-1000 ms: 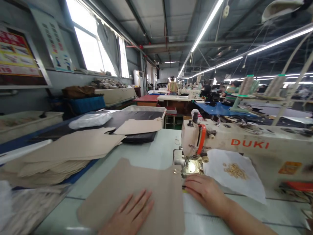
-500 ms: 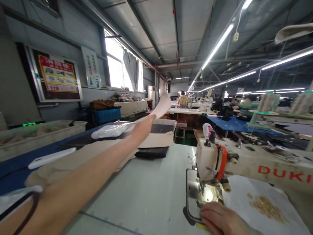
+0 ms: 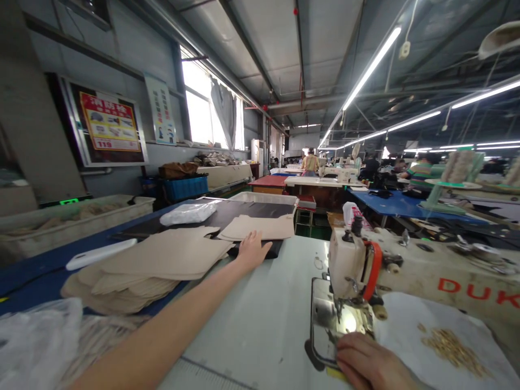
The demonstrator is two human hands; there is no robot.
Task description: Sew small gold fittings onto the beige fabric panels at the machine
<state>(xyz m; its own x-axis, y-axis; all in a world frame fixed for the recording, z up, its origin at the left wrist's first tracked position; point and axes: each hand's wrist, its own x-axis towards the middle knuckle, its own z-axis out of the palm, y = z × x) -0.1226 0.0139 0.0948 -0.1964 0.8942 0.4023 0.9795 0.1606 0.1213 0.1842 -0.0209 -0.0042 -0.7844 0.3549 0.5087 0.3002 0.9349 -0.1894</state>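
Observation:
My left hand (image 3: 252, 251) reaches forward, fingers stretched out and apart, resting at the near edge of a small pile of flat beige pieces (image 3: 260, 226). Under that pile lies something dark. Left of my forearm is a larger fanned stack of beige cut pieces (image 3: 162, 257). My right hand (image 3: 371, 360) is at the bed of the sewing machine (image 3: 351, 262), fingers together and bent over the metal plate (image 3: 323, 319) by the lit needle area. Whatever lies under those fingertips is hidden.
Small gold-coloured parts (image 3: 453, 349) lie on a white sheet (image 3: 406, 311) beside the machine. Plastic bags (image 3: 189, 213) and a white elongated object (image 3: 101, 253) lie on the left. A long bin (image 3: 138, 203) stands by the wall. People work at other tables farther back.
My left hand has come down from the air onto the small pile and let go of the pale piece it was swinging forward. My right hand stays at the machine.

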